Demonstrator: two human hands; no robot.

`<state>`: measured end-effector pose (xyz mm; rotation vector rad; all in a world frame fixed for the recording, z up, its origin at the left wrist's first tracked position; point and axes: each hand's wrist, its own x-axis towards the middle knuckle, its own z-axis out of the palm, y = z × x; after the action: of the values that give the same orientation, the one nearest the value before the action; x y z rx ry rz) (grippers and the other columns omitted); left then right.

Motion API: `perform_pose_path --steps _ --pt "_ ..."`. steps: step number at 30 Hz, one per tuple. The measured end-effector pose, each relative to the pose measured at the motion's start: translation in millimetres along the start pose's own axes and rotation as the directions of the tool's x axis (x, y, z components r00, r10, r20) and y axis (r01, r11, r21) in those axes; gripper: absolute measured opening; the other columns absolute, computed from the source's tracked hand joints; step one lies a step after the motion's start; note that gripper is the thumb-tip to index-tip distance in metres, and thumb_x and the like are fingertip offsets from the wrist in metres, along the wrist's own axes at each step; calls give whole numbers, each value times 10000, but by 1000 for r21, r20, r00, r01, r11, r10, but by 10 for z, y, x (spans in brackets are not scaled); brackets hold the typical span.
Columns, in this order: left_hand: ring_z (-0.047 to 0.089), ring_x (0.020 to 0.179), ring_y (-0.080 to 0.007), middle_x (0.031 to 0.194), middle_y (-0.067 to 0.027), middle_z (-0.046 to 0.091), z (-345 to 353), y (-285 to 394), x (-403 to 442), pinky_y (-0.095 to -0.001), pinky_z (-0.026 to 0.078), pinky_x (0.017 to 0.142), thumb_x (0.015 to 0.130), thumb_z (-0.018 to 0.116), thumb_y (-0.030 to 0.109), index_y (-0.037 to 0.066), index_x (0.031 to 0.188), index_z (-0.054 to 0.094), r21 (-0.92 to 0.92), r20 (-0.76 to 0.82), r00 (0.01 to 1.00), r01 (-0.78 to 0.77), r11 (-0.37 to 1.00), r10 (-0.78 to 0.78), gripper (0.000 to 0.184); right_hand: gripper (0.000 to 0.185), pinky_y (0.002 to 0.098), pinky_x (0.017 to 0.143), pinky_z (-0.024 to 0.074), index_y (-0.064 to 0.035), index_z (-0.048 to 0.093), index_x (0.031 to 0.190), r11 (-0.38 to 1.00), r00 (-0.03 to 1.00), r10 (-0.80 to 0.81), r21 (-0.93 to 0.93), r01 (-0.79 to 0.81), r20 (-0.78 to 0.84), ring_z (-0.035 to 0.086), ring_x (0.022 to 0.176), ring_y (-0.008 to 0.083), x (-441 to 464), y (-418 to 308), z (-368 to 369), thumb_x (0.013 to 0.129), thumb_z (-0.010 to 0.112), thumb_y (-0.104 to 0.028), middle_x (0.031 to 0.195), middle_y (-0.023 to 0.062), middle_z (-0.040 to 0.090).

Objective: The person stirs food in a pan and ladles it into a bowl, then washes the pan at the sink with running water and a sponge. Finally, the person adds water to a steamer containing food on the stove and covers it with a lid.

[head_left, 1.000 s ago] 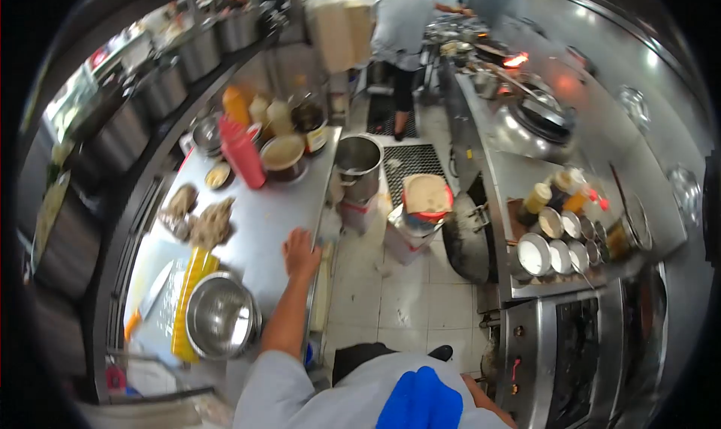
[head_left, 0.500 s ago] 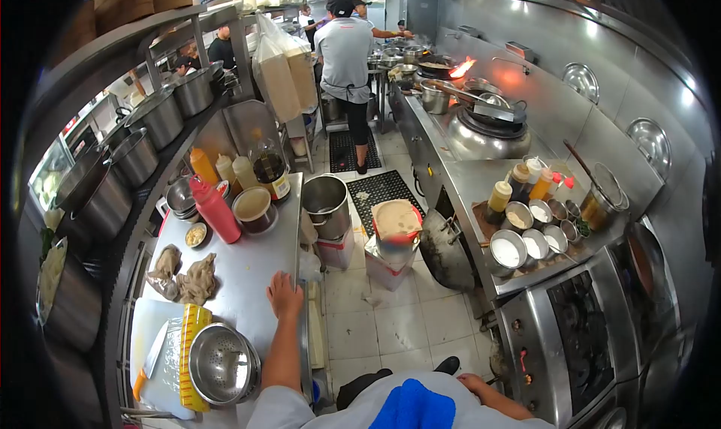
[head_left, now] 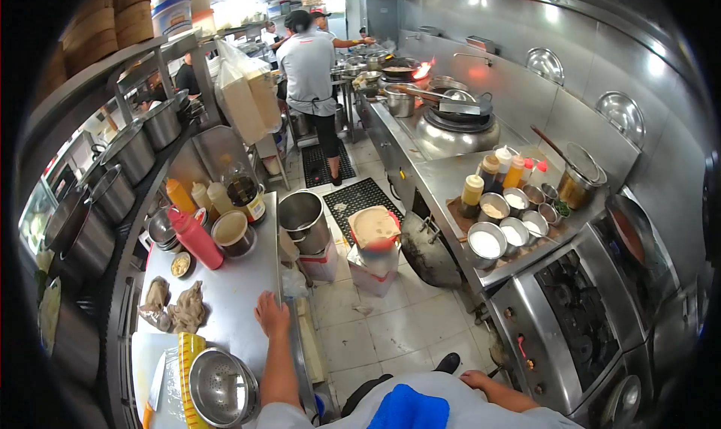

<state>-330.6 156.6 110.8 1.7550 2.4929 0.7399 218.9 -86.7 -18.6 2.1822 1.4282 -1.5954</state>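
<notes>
My left hand (head_left: 272,314) rests flat on the edge of the steel worktable (head_left: 248,275), holding nothing. Nearest to it is a steel colander (head_left: 223,388), beside a yellow box of cling film (head_left: 190,376). An orange-handled knife (head_left: 155,391) lies on the white cutting board (head_left: 144,346). Crumpled brown cloths (head_left: 185,307) lie past the board. My right hand (head_left: 475,379) hangs low by my shirt, near the stove side; its fingers are too small and partly hidden to make out. A blue towel (head_left: 409,408) lies against my front.
Squeeze bottles (head_left: 197,237) and a sauce pot (head_left: 233,234) stand on the table's far part. A tall pot (head_left: 303,222) and a tub (head_left: 375,230) stand in the aisle. Stove burners (head_left: 577,305) and bowls (head_left: 488,243) line the right. A co-worker (head_left: 306,69) stands ahead; a flame burns.
The view has turned slightly right, so the surroundings sit further left. My left hand stays on the table edge and my right hand stays low. The co-worker ahead remains at the same spot.
</notes>
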Motion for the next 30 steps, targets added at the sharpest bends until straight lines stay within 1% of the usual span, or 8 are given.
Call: perform_pose_path --steps 8,10,14,16,20,22,29,30 --pt "276 1308 -233 1363 -64 367 34 -20 13 -487 169 1069 777 605 234 113 1191 493 19 -1 1000 -6 1000 6 445 287 314 536 490 -48 632 960 999 999 -27 43 29 -43 662 706 181 -88 -79 53 846 561 -302 859 72 656" --pt "281 1306 -236 1361 -72 372 44 -27 13 -483 174 1069 773 605 233 107 1188 498 10 -8 1000 5 1000 -4 447 276 315 534 491 -54 634 961 996 999 36 83 -36 4 661 698 180 -64 -51 51 846 564 -295 851 71 656" --pt "286 1304 -237 1360 -76 376 64 -57 17 -479 178 1069 769 605 232 104 1186 504 11 -6 1000 6 1000 -6 448 279 310 535 492 -57 639 958 993 1000 28 112 -28 5 659 686 176 -29 16 98 842 564 -300 846 74 658" --pt "285 1304 -238 1361 -77 374 82 -75 16 -477 180 1068 765 607 230 102 1183 507 6 -5 1000 2 1000 -2 449 280 304 535 492 -55 647 932 989 998 59 138 -55 -25 653 671 168 -51 -2 114 836 566 -306 816 66 659" --pt "289 1301 -240 1356 -78 380 74 -68 3 -476 182 1067 765 607 229 100 1177 507 3 -24 1000 -4 1000 4 443 281 301 537 492 -51 652 912 996 999 23 85 -20 -39 645 658 159 11 33 136 832 568 -306 792 56 661" --pt "293 1299 -240 1349 -78 387 60 -49 7 -477 185 1065 766 604 227 97 1170 506 -3 -28 1000 -14 1000 14 436 283 302 541 493 -46 655 905 1000 1000 -15 7 15 10 635 649 153 46 36 126 830 569 -306 784 53 663" --pt "296 1298 -233 1347 -70 391 92 -77 -15 -478 186 1065 772 595 227 100 1171 504 2 -27 999 -18 1000 18 429 286 296 565 491 -31 645 870 995 999 -13 94 17 -36 617 625 156 2 79 177 836 572 -305 753 62 654" --pt "295 1298 -231 1347 -70 390 83 -74 -17 -478 183 1066 774 591 231 100 1174 504 -2 -25 1000 -16 1000 16 429 302 302 564 500 -45 650 925 994 1000 0 107 2 -20 609 614 164 -16 72 168 831 564 -319 753 66 649"
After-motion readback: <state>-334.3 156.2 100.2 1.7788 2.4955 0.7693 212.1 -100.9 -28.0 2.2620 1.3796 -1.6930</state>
